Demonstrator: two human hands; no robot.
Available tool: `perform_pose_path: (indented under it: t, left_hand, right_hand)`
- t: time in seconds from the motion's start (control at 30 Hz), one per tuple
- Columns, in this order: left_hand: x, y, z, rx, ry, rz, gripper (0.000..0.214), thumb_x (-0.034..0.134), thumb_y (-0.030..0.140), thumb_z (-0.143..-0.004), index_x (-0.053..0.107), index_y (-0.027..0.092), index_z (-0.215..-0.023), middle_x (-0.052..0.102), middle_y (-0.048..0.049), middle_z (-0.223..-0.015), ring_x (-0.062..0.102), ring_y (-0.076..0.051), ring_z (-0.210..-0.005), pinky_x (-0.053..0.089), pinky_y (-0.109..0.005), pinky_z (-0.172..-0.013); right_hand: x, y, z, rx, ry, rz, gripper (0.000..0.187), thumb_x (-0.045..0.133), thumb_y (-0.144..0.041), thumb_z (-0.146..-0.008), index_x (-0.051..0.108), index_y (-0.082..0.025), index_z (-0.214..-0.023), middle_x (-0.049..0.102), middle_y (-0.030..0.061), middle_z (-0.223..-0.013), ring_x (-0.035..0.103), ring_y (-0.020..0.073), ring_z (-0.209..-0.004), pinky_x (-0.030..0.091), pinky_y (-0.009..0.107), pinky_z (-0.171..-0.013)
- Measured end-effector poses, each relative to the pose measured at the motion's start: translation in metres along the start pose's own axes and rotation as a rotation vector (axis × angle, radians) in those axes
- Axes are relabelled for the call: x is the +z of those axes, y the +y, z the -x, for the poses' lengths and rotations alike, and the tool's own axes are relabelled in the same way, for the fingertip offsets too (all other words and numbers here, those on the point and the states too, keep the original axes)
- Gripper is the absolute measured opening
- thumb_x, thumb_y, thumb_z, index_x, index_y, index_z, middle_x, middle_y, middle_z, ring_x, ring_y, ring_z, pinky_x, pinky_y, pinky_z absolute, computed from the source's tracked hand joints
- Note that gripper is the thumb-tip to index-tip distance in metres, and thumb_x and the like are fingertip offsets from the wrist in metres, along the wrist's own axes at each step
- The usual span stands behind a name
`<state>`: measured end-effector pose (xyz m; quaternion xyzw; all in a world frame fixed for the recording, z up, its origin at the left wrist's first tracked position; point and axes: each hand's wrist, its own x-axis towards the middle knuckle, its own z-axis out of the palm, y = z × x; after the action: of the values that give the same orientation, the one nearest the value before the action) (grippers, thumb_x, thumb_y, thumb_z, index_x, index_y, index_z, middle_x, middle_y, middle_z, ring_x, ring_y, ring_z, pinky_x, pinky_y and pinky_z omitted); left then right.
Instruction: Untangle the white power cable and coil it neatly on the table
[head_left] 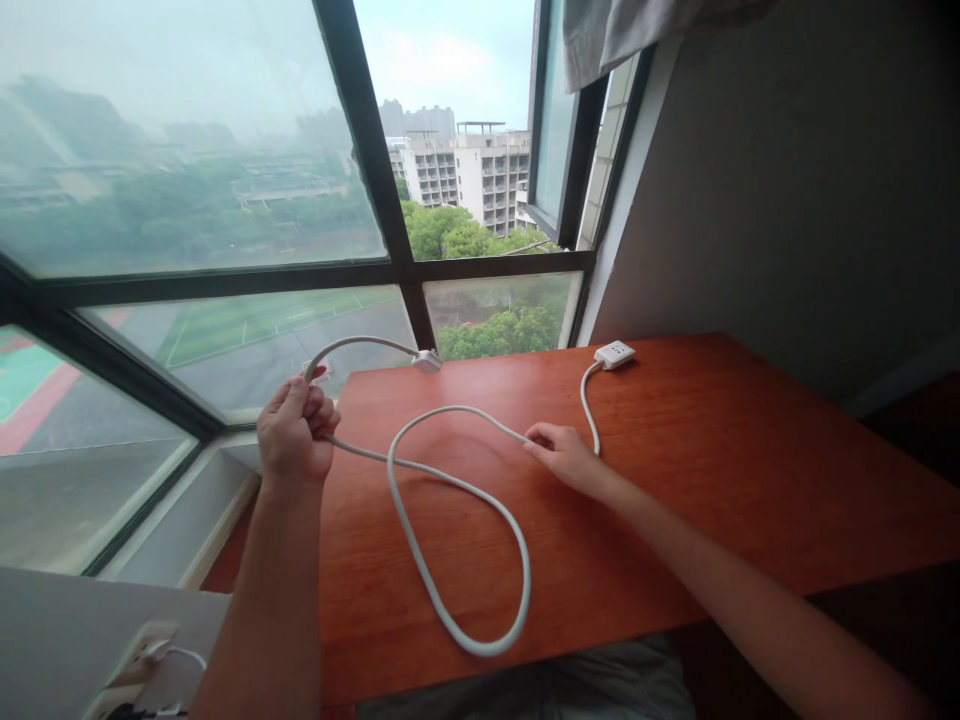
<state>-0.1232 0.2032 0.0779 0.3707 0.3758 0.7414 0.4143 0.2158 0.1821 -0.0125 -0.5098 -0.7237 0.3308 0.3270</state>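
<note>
A white extension cord (517,540) lies in a loose loop over the reddish-brown table. My left hand (296,425) is closed in a fist around the cord, raised at the table's left side. From that fist a short length arcs up and right to the white plug (427,361), near the table's far edge. My right hand (562,453) pinches the cord at the far end of the loop, low over the tabletop. Beyond it the cord runs out to a white socket block (615,354), which rests at the back of the table.
The reddish-brown table (675,500) meets dark-framed windows (405,270) at its far side; one pane stands open. A grey curtain (622,35) hangs at the top. A wall outlet (146,650) with a plugged-in white cable is at lower left. My lap shows below the table's near edge.
</note>
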Motion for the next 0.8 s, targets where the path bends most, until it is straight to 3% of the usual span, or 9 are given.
perform_pose_path:
  t: [0.13,0.27,0.43,0.53,0.67,0.8]
  left_hand:
    - [-0.007,0.006,0.006,-0.08,0.026,0.079,0.014,0.059,0.022,-0.084,0.063,0.011,-0.091,0.026,0.0099,-0.049,0.02,-0.002,-0.036,0.017,-0.014,-0.033]
    - [-0.005,0.03,0.022,-0.101,0.033,0.085,0.015,0.051,0.021,-0.089,0.062,0.012,-0.092,0.021,0.0082,-0.049,0.018,-0.003,-0.036,0.015,-0.016,-0.033]
    - [0.015,0.073,0.052,0.103,0.105,-0.066,0.019,0.051,0.021,-0.089,0.059,0.016,-0.073,0.019,0.0057,-0.048,0.017,-0.003,-0.036,0.01,-0.02,-0.037]
    - [0.026,0.086,0.061,0.177,0.104,-0.111,0.024,0.052,0.018,-0.088,0.054,0.016,-0.064,0.022,0.0046,-0.049,0.021,-0.003,-0.037,0.009,-0.022,-0.039]
    - [0.031,0.079,0.058,0.183,0.062,-0.135,0.016,0.054,0.021,-0.088,0.063,0.017,-0.075,0.023,0.0052,-0.048,0.022,-0.003,-0.036,0.008,-0.022,-0.04]
    - [0.029,0.061,0.047,0.142,0.041,-0.093,0.013,0.057,0.026,-0.087,0.066,0.018,-0.081,0.026,0.0057,-0.046,0.022,-0.002,-0.035,0.009,-0.021,-0.039]
  right_hand:
    - [0.003,0.008,-0.008,0.061,0.177,-0.142,0.02,0.052,-0.036,-0.083,0.062,-0.018,-0.083,0.062,0.0001,-0.071,0.056,0.0146,-0.064,0.041,0.025,-0.061]
    - [0.01,0.017,-0.021,0.164,0.263,-0.153,0.019,0.052,-0.036,-0.082,0.059,-0.019,-0.083,0.059,-0.0025,-0.063,0.052,0.0129,-0.056,0.039,0.023,-0.054]
    - [0.022,0.02,-0.034,0.294,0.171,-0.083,0.014,0.05,-0.029,-0.085,0.059,-0.019,-0.083,0.059,-0.0035,-0.061,0.052,0.0109,-0.05,0.037,0.021,-0.051]
    - [0.026,0.014,-0.033,0.31,0.083,0.053,0.013,0.051,-0.025,-0.085,0.061,-0.019,-0.086,0.063,-0.0015,-0.063,0.057,0.0121,-0.055,0.039,0.022,-0.055]
    - [0.027,0.001,-0.025,0.215,0.004,0.351,0.014,0.053,-0.025,-0.085,0.066,-0.019,-0.088,0.071,0.0051,-0.084,0.064,0.0173,-0.079,0.041,0.025,-0.067]
    - [0.025,-0.012,-0.016,0.124,-0.047,0.591,0.018,0.05,-0.028,-0.086,0.067,-0.02,-0.089,0.07,0.0073,-0.094,0.063,0.021,-0.088,0.041,0.028,-0.071]
